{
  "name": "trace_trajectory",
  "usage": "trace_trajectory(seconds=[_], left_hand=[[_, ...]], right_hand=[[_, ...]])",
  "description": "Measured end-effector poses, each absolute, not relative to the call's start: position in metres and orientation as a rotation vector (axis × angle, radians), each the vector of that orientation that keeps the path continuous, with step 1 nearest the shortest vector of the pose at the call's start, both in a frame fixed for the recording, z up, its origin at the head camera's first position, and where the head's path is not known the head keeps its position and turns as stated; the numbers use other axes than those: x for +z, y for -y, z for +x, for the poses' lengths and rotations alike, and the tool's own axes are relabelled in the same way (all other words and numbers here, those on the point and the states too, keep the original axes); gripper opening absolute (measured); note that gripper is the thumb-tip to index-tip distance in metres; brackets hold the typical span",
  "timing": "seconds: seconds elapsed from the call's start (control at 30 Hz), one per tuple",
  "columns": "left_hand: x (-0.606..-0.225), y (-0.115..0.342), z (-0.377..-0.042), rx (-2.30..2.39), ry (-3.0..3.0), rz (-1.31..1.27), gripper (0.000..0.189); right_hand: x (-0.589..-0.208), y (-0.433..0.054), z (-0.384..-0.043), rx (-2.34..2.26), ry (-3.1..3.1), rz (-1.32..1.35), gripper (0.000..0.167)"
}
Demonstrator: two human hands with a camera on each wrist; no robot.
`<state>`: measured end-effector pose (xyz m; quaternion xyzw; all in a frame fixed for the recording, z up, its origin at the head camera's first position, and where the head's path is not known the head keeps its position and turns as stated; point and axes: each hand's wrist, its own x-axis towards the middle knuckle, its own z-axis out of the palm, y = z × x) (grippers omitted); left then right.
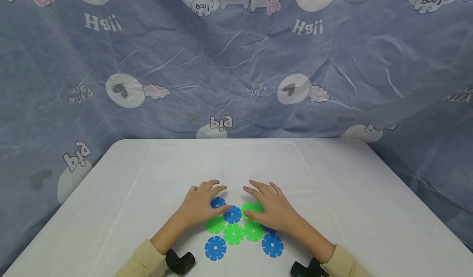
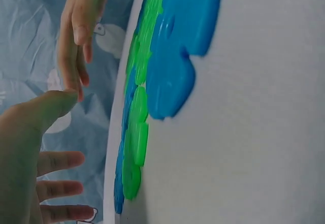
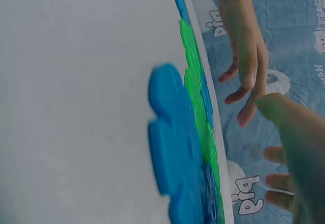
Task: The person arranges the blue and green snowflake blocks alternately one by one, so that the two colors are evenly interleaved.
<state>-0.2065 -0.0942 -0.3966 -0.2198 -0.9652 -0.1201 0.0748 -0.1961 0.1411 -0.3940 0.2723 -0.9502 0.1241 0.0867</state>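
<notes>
Several blue and green notched plastic discs lie flat on the white table in front of me. A blue disc (image 1: 215,248) is at the near left and another blue disc (image 1: 272,245) at the near right. Between them sit a green disc (image 1: 233,234) and, above it, a blue disc (image 1: 232,214). My left hand (image 1: 202,203) hovers over the left side of the group, fingers spread, holding nothing. Over the right side is my right hand (image 1: 272,209), its fingers also spread and holding nothing; it partly covers green and blue discs. In the left wrist view a blue disc (image 2: 177,46) looms close.
The white table (image 1: 332,186) stretches out around the discs. Behind it hangs a blue printed cloth (image 1: 221,63). Black wrist devices (image 1: 180,262) sit below both forearms, near the beige sleeves (image 1: 145,258).
</notes>
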Motion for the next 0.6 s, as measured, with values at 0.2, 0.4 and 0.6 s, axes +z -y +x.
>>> trace_trajectory(seconds=[0.2,0.4,0.6], left_hand=[[-0.404,0.090,-0.206,-0.459,2.847,-0.668,0.051],[-0.413,0.092,-0.207,-0.699,2.776,-0.700,0.028],[-0.418,0.101,-0.213,-0.990,2.818,-0.787,0.025]], right_hand=[[-0.401,-0.133,-0.192,0.376,2.869,0.792,0.054],[-0.407,-0.133,-0.192,0.398,2.859,0.783,0.041],[-0.411,-0.136,-0.193,0.555,2.835,0.758,0.032]])
